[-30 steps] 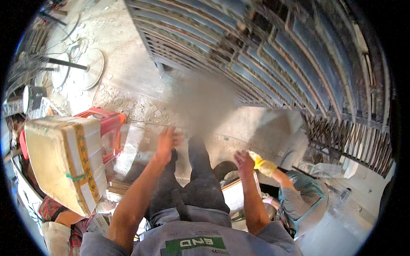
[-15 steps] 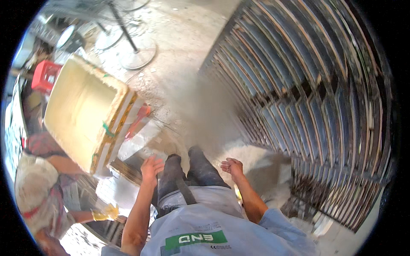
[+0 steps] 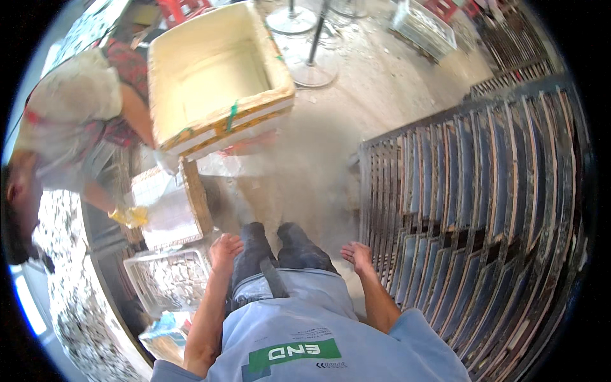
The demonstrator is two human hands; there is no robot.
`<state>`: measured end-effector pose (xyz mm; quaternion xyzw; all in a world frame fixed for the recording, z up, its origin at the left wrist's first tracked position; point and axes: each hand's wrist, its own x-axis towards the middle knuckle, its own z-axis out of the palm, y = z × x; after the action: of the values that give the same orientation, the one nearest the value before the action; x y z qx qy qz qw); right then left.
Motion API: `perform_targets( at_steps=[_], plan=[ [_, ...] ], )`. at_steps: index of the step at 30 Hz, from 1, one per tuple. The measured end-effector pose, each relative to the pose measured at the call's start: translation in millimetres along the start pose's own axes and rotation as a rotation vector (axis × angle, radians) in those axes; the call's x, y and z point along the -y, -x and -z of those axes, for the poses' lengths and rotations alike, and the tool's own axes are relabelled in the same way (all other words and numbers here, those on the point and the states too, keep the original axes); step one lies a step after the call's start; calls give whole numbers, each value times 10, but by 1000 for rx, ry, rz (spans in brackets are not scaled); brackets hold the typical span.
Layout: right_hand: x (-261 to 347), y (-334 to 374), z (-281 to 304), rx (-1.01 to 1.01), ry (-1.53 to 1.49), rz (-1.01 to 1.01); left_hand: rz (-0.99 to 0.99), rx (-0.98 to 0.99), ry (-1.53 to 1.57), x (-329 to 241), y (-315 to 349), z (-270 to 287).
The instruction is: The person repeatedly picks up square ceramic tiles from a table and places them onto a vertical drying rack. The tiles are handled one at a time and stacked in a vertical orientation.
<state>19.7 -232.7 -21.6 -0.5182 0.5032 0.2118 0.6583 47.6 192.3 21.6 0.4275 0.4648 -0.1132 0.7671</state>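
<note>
Head view: the left hand [image 3: 226, 251] and right hand [image 3: 358, 256] are held apart beside the legs [image 3: 304, 253], loosely curled, grasping nothing.

The rack [image 3: 445, 117] looks like rough, dull metal, the box [image 3: 254, 111] matt foam, the crate [image 3: 135, 282] translucent plastic, the shirt [image 3: 293, 321] matt cloth, the floor [image 3: 407, 86] dusty and rough

Cream foam box [image 3: 216, 67] with green tie [image 3: 232, 116], co-worker [image 3: 73, 92] wearing yellow glove [image 3: 132, 217], round-based stands [image 3: 315, 76], pale crate [image 3: 423, 30]
</note>
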Motion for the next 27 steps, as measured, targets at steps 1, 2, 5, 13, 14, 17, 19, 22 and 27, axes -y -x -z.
perform_targets(
  at_steps=[1,2,5,13,14,17,19,22,27],
  plan=[
    [33,-28,-5,0,9,7,-8,-7,-5,36,52,32],
    [72,-36,5,14,8,12,-15,-15,-8,59,62,51],
    [111,-87,-98,95,24,16,-62,-93,-4,7,150,73],
    [125,-34,-640,176,287,-6,-110,-178,235,87,311,705],
    [119,-11,-738,185,314,3,-115,-189,260,94,333,823],
    [145,158,-1111,211,356,29,-125,-201,298,129,378,1161],
    [180,218,-1302,238,351,55,-124,-216,303,90,386,1272],
    [153,321,-1543,264,377,92,-93,-242,326,28,418,1407],
    [38,534,-1778,236,393,133,-82,-219,329,-36,384,1621]
  ],
)
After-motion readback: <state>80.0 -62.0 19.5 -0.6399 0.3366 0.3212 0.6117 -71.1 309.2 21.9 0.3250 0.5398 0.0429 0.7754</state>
